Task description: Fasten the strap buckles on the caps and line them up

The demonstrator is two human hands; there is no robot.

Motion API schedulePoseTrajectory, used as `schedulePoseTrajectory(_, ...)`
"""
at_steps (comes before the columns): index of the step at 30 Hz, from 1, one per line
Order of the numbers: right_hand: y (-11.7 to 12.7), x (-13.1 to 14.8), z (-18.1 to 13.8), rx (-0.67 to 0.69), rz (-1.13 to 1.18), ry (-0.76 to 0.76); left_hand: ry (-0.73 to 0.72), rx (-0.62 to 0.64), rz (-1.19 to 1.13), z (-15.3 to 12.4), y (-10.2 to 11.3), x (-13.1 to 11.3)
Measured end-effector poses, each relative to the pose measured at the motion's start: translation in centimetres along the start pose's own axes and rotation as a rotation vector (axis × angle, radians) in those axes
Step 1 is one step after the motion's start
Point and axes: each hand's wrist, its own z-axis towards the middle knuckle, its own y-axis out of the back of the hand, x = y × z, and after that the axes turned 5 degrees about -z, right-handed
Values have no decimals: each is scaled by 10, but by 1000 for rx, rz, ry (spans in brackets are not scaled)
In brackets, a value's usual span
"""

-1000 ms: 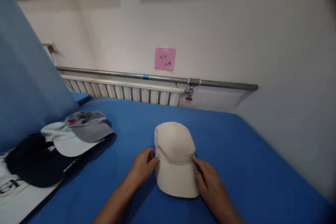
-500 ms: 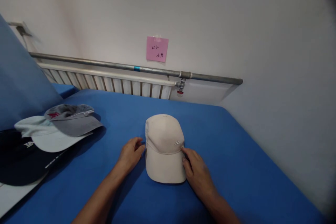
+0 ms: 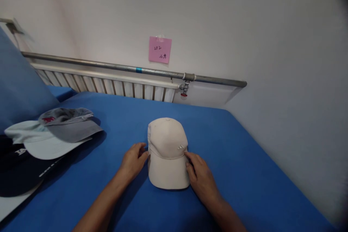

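Note:
A beige cap (image 3: 167,148) lies on the blue table cover (image 3: 244,174), brim pointing toward me, with a small logo on its front. My left hand (image 3: 133,160) is at the cap's left side, where crown meets brim, fingers curled against the edge. My right hand (image 3: 199,177) is at the right side in the same place, fingertips pinched on the brim's corner. Both forearms reach in from the bottom of the view.
A stack of caps sits at the left: a grey cap (image 3: 69,125) on a pale one (image 3: 40,141) over a dark one (image 3: 16,174). A radiator (image 3: 108,87) and pipe (image 3: 212,79) run along the wall, under a pink note (image 3: 160,49). A blue panel (image 3: 19,79) stands far left.
My head has turned a little, so everything sits further left and higher in view. Both hands stay at the cap's sides and the cap has not visibly moved on the table.

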Motion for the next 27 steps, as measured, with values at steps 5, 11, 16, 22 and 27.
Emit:
schedulePoseTrajectory(5,2,2,0,8,-6,-5,-31,11,50,-2,0,-3)
schedulePoseTrajectory(11,0,1,-1,11,13,-20,-39,47,57,-3,-2,-3)
schedulePoseTrajectory(16,2,0,0,17,37,-32,-30,37,26,-3,-3,-2)
schedulePoseTrajectory(22,-1,-1,-1,11,47,-36,-53,-3,-49,-2,-5,2)
schedulePoseTrajectory(27,-2,-3,-2,14,49,-30,60,79,-214,-3,-9,5)
